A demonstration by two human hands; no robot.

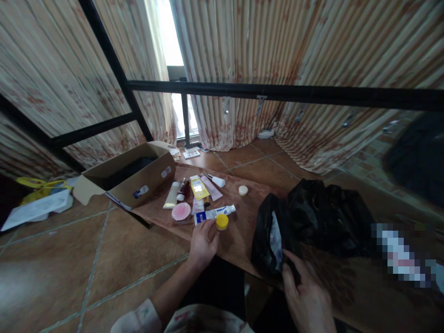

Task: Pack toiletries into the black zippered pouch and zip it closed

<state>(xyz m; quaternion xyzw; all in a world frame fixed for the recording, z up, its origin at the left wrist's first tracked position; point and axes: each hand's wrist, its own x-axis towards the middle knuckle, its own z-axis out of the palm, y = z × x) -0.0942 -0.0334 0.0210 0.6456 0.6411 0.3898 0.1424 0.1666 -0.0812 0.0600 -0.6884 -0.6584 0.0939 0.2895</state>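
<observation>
My left hand is at the near edge of the brown cloth, its fingers curled against a small jar with a yellow lid. A blue-and-white tube lies just beyond those fingers. My right hand grips the near rim of a black pouch, thumb on top. Something whitish shows in the pouch's opening. Past my left hand are a round pink-topped container, a cream tube, a dark bottle, a yellow packet and a pale pink tube.
An open cardboard box stands at the far left of the cloth. A black plastic bag lies right of the pouch. A small cream-coloured round item sits apart. Black metal rails and curtains are behind.
</observation>
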